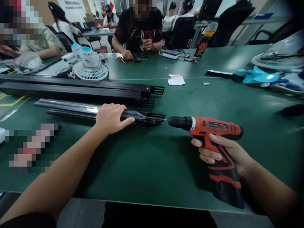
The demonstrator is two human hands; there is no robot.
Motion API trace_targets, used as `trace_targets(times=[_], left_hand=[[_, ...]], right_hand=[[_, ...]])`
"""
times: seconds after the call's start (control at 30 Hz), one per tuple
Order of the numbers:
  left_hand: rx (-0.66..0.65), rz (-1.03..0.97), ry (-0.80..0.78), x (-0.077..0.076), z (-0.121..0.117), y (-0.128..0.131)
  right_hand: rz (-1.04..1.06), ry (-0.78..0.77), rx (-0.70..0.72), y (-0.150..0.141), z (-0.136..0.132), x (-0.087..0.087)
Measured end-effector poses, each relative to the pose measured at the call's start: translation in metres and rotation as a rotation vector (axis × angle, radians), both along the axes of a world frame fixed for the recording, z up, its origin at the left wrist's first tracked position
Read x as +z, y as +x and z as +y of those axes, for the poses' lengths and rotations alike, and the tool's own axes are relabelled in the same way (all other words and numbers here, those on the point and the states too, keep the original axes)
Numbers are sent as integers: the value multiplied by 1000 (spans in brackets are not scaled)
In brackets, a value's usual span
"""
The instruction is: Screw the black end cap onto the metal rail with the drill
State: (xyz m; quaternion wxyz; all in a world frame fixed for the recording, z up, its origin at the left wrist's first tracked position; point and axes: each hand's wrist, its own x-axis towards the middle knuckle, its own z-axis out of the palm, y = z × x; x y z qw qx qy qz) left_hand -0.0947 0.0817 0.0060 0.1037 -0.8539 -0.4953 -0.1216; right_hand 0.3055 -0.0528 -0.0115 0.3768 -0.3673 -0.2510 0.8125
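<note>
My right hand (218,148) is wrapped round the grip of an orange and black cordless drill (213,125), its index finger at the trigger. The drill points left, and its thin bit reaches the slotted end of a long black bar-shaped housing (140,117) lying on the table. Whether the bit is inside a screw or hole there, I cannot tell. Over the housing's near section, my left hand (110,118) is closed around it from above, thumb along the side. A shiny clear strip or film covers the housing's left part.
More long black housings (106,91) lie just behind. White fan parts (91,65) stand back left, with blue fan blades (256,75) at the right. Paper scraps (176,79) lie mid-table. Across the green table (142,164), a person (139,28) handles small parts.
</note>
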Motion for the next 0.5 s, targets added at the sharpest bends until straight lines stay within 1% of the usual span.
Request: trace_targets(times=[0.1,0.33,0.5], left_hand=[[1,-3,8,-1,0,0],[-4,9,14,-1,0,0],[-3,10,27,-2,1,0]], right_hand=[[-5,2,22,0,0,1],[-25,-38,12,4,-1,-5],[-36,-35,-1,2,-1,-3]])
